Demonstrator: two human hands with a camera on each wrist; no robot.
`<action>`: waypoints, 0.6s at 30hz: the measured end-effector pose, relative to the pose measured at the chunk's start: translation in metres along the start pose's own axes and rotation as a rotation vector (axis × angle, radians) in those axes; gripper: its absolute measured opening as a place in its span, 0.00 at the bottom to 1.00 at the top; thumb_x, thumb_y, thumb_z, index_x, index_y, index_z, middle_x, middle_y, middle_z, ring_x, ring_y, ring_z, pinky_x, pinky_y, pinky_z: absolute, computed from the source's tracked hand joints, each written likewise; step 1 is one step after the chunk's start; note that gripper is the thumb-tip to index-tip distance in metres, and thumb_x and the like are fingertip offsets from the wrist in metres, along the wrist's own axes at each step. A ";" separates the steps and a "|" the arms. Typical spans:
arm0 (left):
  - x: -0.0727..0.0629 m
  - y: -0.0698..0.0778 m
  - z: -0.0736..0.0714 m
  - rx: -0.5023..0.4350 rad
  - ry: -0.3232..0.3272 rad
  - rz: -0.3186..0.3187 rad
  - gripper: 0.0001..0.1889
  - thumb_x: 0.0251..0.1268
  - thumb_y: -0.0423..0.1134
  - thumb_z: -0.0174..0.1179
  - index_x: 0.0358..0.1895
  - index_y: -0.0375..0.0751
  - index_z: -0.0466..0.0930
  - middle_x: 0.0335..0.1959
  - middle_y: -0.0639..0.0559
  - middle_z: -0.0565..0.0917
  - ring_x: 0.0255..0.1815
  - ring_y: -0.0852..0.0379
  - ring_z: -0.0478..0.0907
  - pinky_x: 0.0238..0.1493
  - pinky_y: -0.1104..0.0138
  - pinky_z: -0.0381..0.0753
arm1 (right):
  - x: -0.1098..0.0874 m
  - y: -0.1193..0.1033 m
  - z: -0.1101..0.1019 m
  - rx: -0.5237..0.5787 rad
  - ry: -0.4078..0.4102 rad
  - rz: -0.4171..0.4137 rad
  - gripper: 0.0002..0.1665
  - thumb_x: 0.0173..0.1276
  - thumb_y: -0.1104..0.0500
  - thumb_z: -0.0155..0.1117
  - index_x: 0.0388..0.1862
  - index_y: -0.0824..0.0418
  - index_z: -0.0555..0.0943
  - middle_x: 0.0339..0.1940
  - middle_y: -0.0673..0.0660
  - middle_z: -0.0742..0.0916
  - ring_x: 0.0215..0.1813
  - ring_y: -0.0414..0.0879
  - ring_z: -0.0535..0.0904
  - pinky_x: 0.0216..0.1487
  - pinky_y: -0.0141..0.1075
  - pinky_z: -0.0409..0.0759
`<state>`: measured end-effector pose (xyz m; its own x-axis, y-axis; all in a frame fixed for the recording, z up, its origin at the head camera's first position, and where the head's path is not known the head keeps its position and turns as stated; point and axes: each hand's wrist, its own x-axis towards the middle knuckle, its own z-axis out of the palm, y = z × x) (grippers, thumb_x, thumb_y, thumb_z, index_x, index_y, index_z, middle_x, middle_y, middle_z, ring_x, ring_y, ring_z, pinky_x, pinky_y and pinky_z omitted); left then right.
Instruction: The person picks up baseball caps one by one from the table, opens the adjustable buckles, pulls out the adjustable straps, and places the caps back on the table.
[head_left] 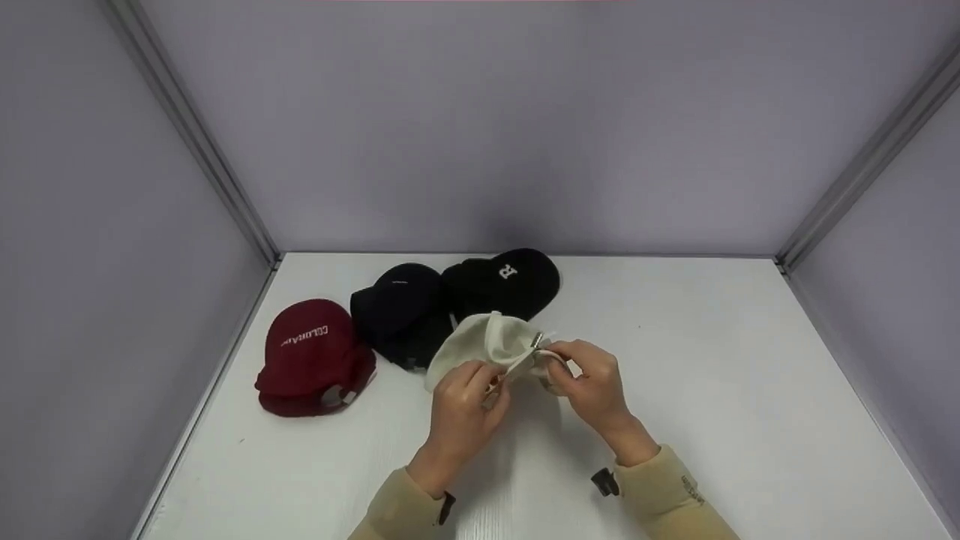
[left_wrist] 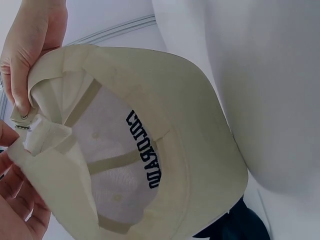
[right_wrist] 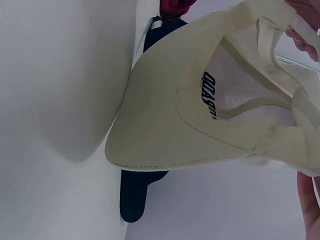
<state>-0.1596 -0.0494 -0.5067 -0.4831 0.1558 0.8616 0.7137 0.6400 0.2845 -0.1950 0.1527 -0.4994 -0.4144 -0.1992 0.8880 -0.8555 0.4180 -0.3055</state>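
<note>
A cream baseball cap (head_left: 463, 343) is held near the front middle of the white table, in front of the darker caps. My left hand (head_left: 463, 405) pinches one side of its back strap between thumb and fingers. On the other side, my right hand (head_left: 598, 384) pinches the strap close to a small metal buckle (head_left: 537, 340). The left wrist view looks into the cap's inside, where dark lettering (left_wrist: 144, 150) shows reversed. Its brim (right_wrist: 150, 120) points down toward the tabletop in the right wrist view.
A red cap (head_left: 304, 349) with white lettering sits at the left of the table (head_left: 720, 420). Beside it lies a dark navy cap (head_left: 409, 300), and a black cap (head_left: 529, 289) with a white R is behind. Grey panels (head_left: 480, 135) enclose the back and sides.
</note>
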 end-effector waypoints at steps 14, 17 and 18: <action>0.002 0.001 0.003 0.006 -0.027 0.001 0.10 0.71 0.40 0.56 0.32 0.41 0.83 0.29 0.54 0.80 0.27 0.60 0.77 0.27 0.66 0.76 | -0.001 0.002 -0.001 -0.034 0.031 -0.005 0.12 0.51 0.75 0.66 0.33 0.63 0.85 0.26 0.53 0.85 0.26 0.44 0.80 0.29 0.33 0.78; 0.002 0.001 0.004 0.000 -0.027 0.009 0.09 0.69 0.38 0.56 0.32 0.41 0.83 0.29 0.54 0.81 0.27 0.60 0.77 0.27 0.67 0.76 | -0.002 0.004 -0.001 -0.040 0.032 -0.005 0.12 0.50 0.76 0.65 0.32 0.63 0.85 0.25 0.53 0.86 0.26 0.44 0.80 0.29 0.34 0.78; 0.002 0.001 0.004 -0.002 -0.028 0.009 0.08 0.68 0.37 0.57 0.32 0.41 0.82 0.29 0.55 0.81 0.27 0.60 0.77 0.27 0.66 0.76 | -0.002 0.004 -0.001 -0.041 0.032 -0.005 0.12 0.50 0.76 0.66 0.32 0.63 0.85 0.25 0.53 0.86 0.26 0.44 0.81 0.29 0.34 0.79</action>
<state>-0.1620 -0.0458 -0.5058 -0.4910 0.1828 0.8518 0.7190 0.6372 0.2777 -0.1974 0.1559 -0.5018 -0.3996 -0.1735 0.9001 -0.8438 0.4533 -0.2872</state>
